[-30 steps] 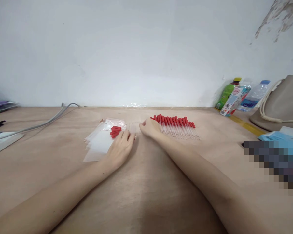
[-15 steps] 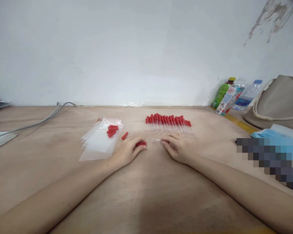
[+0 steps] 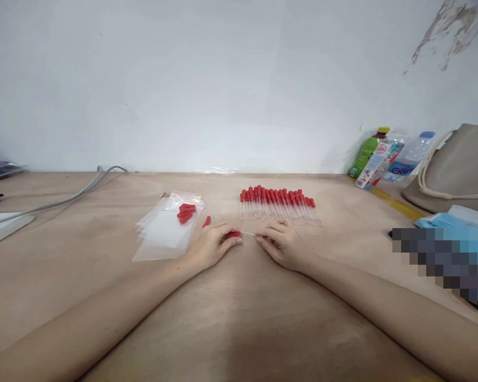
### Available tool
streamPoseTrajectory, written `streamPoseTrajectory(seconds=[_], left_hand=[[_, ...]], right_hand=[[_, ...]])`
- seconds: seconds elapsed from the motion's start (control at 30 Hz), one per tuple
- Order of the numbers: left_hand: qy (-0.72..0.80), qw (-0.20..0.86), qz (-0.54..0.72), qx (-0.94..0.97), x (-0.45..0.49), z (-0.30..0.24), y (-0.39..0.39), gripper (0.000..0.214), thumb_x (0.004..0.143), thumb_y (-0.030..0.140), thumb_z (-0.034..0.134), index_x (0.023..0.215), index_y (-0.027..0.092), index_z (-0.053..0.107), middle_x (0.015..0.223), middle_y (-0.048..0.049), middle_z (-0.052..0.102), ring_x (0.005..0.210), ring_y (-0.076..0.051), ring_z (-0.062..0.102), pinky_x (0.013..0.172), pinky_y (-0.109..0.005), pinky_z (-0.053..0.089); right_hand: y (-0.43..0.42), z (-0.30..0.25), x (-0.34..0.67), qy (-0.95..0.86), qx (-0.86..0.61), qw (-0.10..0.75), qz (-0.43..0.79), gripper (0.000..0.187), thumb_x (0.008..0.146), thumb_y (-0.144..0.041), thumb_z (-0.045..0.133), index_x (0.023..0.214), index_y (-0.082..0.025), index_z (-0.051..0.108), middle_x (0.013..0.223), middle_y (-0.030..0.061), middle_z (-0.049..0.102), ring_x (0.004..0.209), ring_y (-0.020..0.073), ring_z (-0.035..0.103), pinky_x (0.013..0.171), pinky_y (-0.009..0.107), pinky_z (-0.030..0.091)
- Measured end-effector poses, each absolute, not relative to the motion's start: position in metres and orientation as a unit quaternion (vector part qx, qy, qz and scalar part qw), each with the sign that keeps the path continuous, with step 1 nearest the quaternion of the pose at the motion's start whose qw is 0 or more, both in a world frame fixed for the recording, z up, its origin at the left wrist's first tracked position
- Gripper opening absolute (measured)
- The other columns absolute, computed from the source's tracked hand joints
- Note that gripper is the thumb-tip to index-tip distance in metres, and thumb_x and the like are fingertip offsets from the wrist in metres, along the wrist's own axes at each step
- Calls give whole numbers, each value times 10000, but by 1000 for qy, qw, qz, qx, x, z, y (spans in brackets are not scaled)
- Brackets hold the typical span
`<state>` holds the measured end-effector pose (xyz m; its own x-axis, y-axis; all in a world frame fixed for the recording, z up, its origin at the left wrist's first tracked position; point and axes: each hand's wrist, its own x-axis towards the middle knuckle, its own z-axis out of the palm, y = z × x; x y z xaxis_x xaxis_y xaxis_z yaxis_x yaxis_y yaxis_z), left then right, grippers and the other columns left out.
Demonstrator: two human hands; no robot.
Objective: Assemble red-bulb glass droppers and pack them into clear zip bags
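Note:
My left hand [image 3: 209, 245] pinches a red rubber bulb [image 3: 232, 234] on the wooden table [image 3: 239, 318]. My right hand [image 3: 281, 243] pinches a thin clear glass tube [image 3: 248, 233], whose left end meets the bulb. Just beyond the hands lies a row of several finished droppers with red bulbs [image 3: 281, 203]. To the left, a pile of clear plastic bags [image 3: 163, 229] carries a few loose red bulbs [image 3: 186, 212]. One more loose red bulb [image 3: 206, 222] lies beside faint clear tubes [image 3: 215, 211] near my left fingers.
A grey cable [image 3: 63, 199] runs across the left back of the table. Drink bottles [image 3: 382, 155] lean against the white wall at the right. A beige bag [image 3: 458, 170] and a blue packet [image 3: 448, 220] sit at the right edge. Flat items [image 3: 0, 225] lie far left.
Both hands drew back from the supplies toward me. The left brought a red bulb and the right a glass tube; the two pieces now meet between the hands.

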<state>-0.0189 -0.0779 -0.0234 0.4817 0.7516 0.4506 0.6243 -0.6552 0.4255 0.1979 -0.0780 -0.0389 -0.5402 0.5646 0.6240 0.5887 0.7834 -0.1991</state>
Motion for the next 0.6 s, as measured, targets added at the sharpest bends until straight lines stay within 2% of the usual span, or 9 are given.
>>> streamPoseTrajectory(seconds=[0.27,0.6], left_hand=[[357,105,318,872,-22,-26,-77,163,822,300,531,876,193,642,807,-4,659,739,-128,591,675,-227,447],[343,74,289,891,-23,-28,-80,167,839,274,509,880,185,644,819,-5,670,741,-121,607,680,-222,451]], right_hand=[[-74,-40,201,-886,-300,354,1,166,849,-218,464,901,-195,620,804,31,645,726,125,559,756,321,285],[-72,-35,201,-896,-314,310,-43,182,847,-213,463,861,-199,644,769,19,623,654,105,525,714,308,247]])
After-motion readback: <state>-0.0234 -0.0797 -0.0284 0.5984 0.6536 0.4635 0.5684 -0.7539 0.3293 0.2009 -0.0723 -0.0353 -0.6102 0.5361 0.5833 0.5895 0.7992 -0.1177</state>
